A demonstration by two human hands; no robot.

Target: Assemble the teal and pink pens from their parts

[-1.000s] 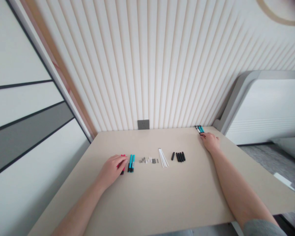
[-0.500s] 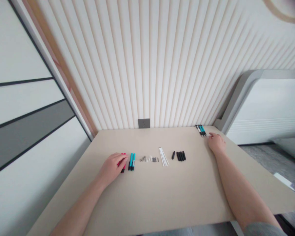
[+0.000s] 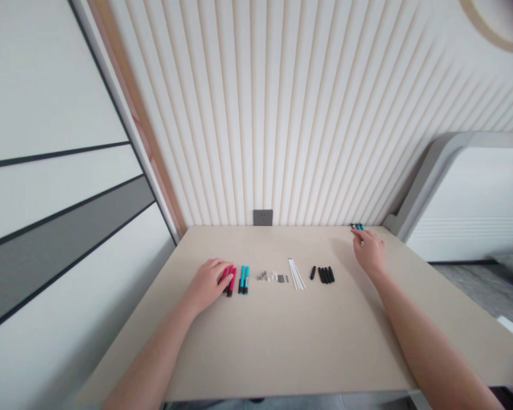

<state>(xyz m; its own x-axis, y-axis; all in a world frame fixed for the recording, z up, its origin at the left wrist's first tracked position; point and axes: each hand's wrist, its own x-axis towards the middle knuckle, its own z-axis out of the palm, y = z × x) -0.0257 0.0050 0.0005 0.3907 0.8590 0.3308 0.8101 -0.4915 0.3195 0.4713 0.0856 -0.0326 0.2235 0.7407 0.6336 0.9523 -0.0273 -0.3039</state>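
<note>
My left hand rests on the table at left, its fingers and thumb loosely spread over several red pen barrels with black ends. It touches them and partly covers them. Beside it lie turquoise pen barrels with black lower parts. At the far right corner, my right hand is raised with curled fingers, and a small silvery pen tip shows between them. The rest of that pen is hidden by the hand. Just behind it are turquoise and dark pens, mostly covered.
Across the table lie small metal parts, tiny white pieces, grey springs, thin white refills and black grips. A ribbed wall with a socket borders the back; a white headboard stands at right.
My right hand has moved left and up over the pens at the far corner, and its fingers have curled. My left hand has shifted slightly, uncovering more red barrels. The view has turned left.
</note>
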